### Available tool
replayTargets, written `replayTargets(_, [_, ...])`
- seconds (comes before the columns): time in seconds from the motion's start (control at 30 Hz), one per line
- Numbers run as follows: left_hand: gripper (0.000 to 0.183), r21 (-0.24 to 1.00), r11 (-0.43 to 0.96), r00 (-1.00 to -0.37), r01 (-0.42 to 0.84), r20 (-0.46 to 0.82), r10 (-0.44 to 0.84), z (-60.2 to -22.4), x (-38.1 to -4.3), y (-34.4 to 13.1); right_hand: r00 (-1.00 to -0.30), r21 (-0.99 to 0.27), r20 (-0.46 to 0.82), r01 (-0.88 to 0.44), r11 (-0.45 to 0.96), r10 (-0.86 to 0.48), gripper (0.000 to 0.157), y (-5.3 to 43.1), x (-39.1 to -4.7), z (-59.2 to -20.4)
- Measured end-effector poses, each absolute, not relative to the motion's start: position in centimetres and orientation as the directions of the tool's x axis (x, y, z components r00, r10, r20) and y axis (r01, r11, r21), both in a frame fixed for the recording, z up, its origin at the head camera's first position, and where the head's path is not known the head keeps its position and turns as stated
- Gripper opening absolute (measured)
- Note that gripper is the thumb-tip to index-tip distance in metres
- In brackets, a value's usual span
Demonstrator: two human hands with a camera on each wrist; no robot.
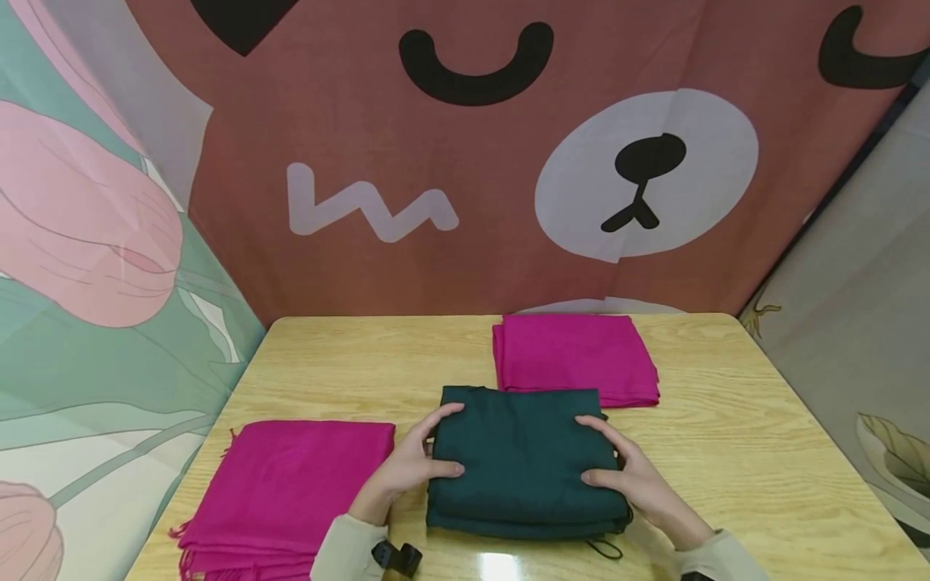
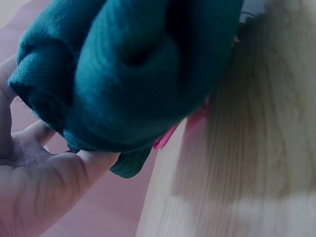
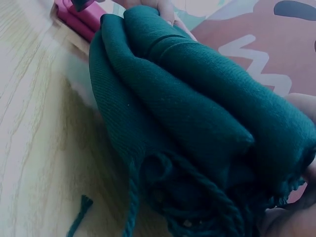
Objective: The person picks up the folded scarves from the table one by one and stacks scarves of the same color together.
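Observation:
A folded dark green scarf [image 1: 526, 460] with twisted fringe is held between my two hands near the front of the table. My left hand [image 1: 414, 460] grips its left side, thumb on top and the other fingers partly hidden by the cloth. On the opposite side my right hand [image 1: 643, 480] grips the edge in the same way. Thick rolled folds of the green scarf [image 3: 197, 94] face the right wrist view, and fringe strands dangle beside the wood. In the left wrist view the scarf's folded end [image 2: 123, 79] seems raised off the tabletop.
One folded magenta scarf [image 1: 291, 484] with fringe lies at the front left, close to my left forearm. Another folded magenta cloth [image 1: 574, 355] lies at the table's back edge, behind the green one. Printed curtains surround the wooden table [image 1: 741, 420] at the back and sides.

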State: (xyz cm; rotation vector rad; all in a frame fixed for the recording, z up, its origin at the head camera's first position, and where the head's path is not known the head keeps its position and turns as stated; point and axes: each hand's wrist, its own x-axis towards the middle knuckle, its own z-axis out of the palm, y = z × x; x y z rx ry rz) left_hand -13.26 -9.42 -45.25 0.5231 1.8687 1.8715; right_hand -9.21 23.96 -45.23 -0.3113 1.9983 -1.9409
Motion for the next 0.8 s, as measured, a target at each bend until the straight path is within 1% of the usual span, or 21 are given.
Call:
replayTargets(0.17, [0.078,0.998,0.046,-0.843,-0.040,-0.058,0.535,-44.9,-13.2,-9.5,-0.923,-0.995,-0.094,0.081,0.051,-0.373,0.073,23.7,-9.3,-44.7])
replayTargets(0.47, [0.080,0.998,0.062,-0.861,-0.025,-0.053,0.507,-43.9,-13.3,-10.1,-0.928,-0.995,-0.099,0.080,0.068,-0.360,0.072,23.1,-10.0,-44.1])
replayTargets(0.8, [0.078,0.998,0.065,-0.866,-0.025,-0.054,0.497,-42.8,-14.5,-10.6,-0.930,-0.997,-0.061,0.037,0.072,-0.362,0.070,22.4,-11.0,-42.8])
